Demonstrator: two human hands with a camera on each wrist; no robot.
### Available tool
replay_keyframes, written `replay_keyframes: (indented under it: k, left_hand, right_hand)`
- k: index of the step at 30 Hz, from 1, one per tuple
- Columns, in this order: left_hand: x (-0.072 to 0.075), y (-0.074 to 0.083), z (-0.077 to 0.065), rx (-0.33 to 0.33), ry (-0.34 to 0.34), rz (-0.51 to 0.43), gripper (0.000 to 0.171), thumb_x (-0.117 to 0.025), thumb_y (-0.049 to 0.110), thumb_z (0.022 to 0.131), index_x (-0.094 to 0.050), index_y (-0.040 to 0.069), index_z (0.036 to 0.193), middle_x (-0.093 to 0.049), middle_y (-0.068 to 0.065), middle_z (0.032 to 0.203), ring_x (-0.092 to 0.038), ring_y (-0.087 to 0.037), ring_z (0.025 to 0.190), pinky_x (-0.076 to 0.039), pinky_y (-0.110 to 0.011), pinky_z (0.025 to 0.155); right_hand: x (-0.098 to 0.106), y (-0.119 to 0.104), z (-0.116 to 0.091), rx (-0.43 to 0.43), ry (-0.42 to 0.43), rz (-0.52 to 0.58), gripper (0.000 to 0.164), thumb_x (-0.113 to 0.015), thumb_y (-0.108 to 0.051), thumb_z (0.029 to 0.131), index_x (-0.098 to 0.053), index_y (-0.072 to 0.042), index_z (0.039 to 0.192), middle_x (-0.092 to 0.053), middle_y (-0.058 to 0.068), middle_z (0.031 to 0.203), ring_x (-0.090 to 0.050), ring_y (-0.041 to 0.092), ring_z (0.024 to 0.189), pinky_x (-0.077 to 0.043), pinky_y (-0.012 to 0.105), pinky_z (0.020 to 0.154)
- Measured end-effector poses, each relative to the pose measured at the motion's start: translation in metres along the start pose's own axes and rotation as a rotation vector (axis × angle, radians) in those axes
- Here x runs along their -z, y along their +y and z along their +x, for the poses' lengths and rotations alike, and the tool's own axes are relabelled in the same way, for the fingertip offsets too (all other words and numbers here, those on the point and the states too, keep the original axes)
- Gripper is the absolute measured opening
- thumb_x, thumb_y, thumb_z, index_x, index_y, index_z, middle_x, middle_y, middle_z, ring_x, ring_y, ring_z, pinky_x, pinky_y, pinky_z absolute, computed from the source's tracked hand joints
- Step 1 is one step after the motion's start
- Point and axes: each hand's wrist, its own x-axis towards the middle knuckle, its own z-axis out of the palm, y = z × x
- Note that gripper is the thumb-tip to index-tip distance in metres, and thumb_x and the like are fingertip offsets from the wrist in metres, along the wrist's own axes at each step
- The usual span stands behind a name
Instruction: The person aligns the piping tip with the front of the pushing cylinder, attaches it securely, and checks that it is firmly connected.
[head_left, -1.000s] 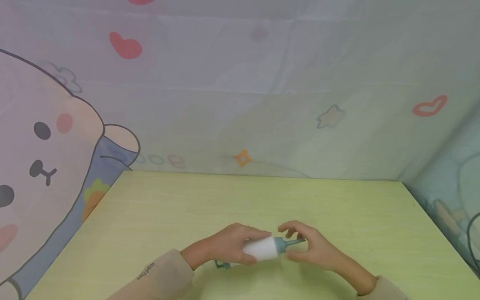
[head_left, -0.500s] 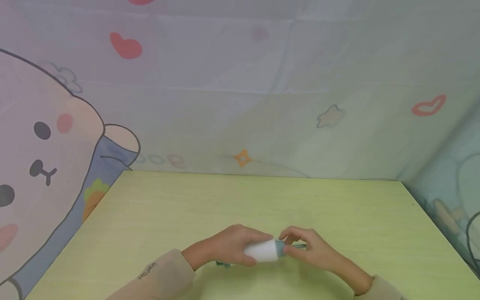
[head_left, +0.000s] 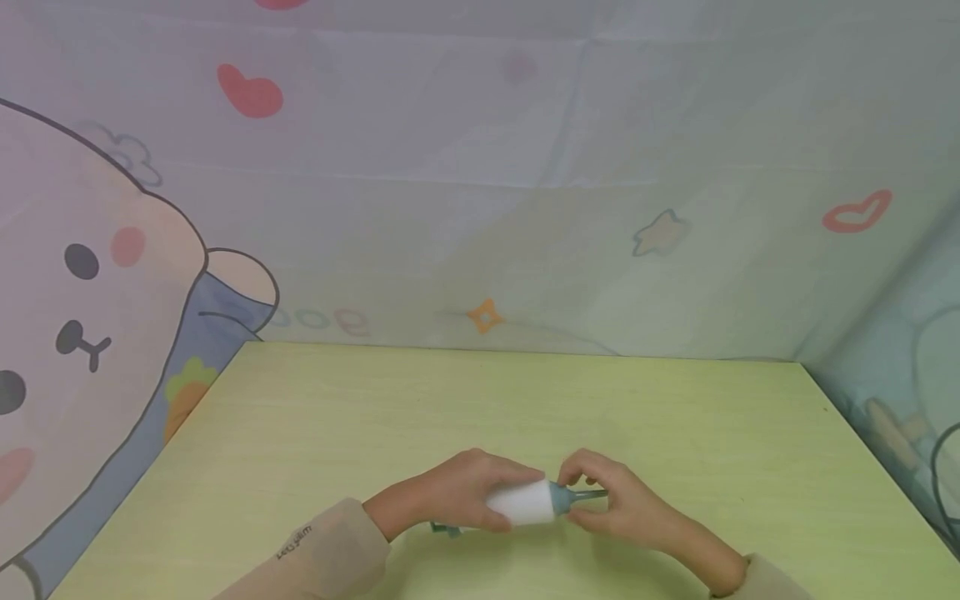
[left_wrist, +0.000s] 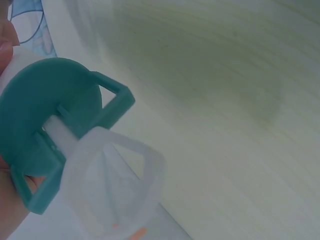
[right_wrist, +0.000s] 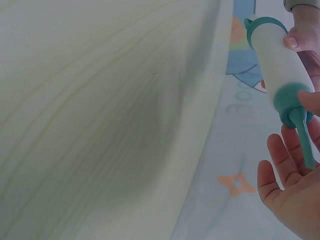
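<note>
A large syringe with a white barrel [head_left: 525,503] lies across between both hands, tilted slightly, over the table's front part. My left hand [head_left: 465,487] grips the barrel from above, thumb on the near side and fingers on the far side. At its rear end, the left wrist view has a teal collar [left_wrist: 30,112] with two side loops and a white plunger handle [left_wrist: 154,170]. My right hand [head_left: 630,504] curls around the front, where thumb and fingertips pinch the teal end cap [right_wrist: 292,97]. The thin teal nozzle [right_wrist: 302,135] points toward the right palm.
The pale yellow-green wooden table [head_left: 360,408] spreads around the hands. Behind it hangs a printed cloth [head_left: 450,167] with a bear and hearts. A dark cable [head_left: 937,471] hangs at the far right.
My right hand has moved left onto the teal end cap, where its fingers have closed and shifted slightly. My left hand keeps its hold on the barrel, with the syringe nearly still.
</note>
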Motion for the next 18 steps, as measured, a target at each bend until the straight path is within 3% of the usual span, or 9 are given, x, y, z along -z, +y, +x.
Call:
replay_keyframes:
  k: [6, 11, 18]
  left_hand:
    - [-0.0004, 0.0016, 0.0003, 0.009, -0.014, 0.009, 0.058, -0.069, 0.018, 0.075, -0.048, 0.019, 0.128, -0.055, 0.007, 0.122, -0.053, 0.000, 0.094, -0.042, -0.015, 0.074]
    - [0.0010, 0.0034, 0.0003, 0.009, -0.018, 0.026, 0.058, -0.069, 0.019, 0.075, -0.047, 0.018, 0.129, -0.055, 0.007, 0.122, -0.053, -0.001, 0.096, -0.042, -0.015, 0.075]
    - [0.0028, 0.0034, -0.0007, 0.020, -0.009, 0.024, 0.058, -0.070, 0.018, 0.074, -0.048, 0.019, 0.128, -0.055, 0.007, 0.122, -0.053, -0.001, 0.095, -0.042, -0.015, 0.075]
  right_hand:
    - [0.0015, 0.0038, -0.0011, -0.077, -0.050, 0.051, 0.015, -0.059, -0.015, 0.084, -0.055, -0.013, 0.099, -0.062, -0.001, 0.089, -0.053, 0.004, 0.083, -0.045, 0.024, 0.071]
    - [0.0038, 0.0041, -0.0012, -0.154, -0.070, 0.055, 0.019, -0.052, -0.017, 0.089, -0.054, -0.008, 0.105, -0.065, 0.002, 0.089, -0.057, 0.005, 0.085, -0.050, 0.029, 0.070]
    - [0.0002, 0.0024, -0.0007, 0.011, 0.010, -0.083, 0.032, -0.068, -0.013, 0.076, -0.055, -0.015, 0.105, -0.061, -0.004, 0.099, -0.054, 0.008, 0.087, -0.046, 0.031, 0.073]
